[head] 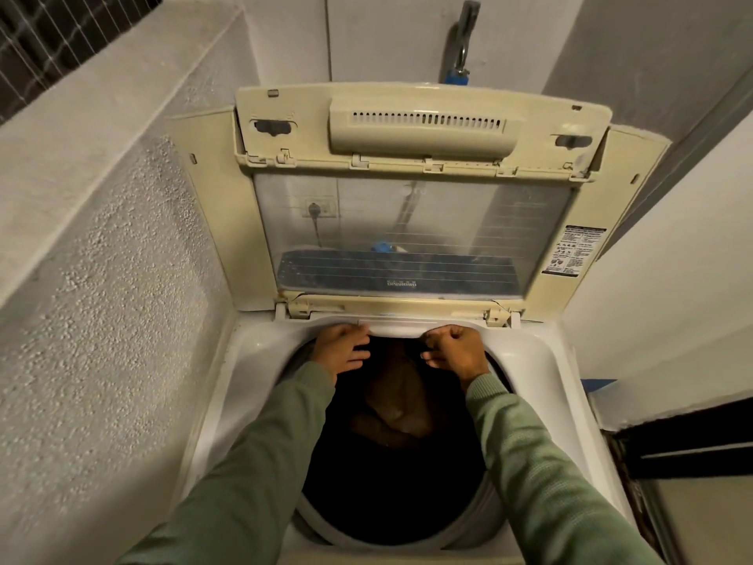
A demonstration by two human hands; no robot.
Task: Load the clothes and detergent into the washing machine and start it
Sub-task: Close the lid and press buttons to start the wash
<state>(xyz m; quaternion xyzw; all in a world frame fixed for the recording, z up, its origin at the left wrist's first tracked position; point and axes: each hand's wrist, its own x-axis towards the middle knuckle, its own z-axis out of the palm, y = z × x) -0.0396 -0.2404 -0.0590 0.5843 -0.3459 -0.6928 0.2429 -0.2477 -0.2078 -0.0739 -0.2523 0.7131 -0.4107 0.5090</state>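
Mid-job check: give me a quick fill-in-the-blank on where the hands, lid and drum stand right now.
1. The washing machine's lid stands ____.
2. Both hands, left hand and right hand, rest at the ____ edge of the drum opening.
3. Dark clothes lie ____ the drum.
4. Both sleeves are ____ in colour.

Missing words: open; far; inside; green

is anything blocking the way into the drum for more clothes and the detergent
Partly. The lid is raised, so the drum is open from above, but both hands work at its far rim: left hand, right hand. Dark clothes already lie inside.
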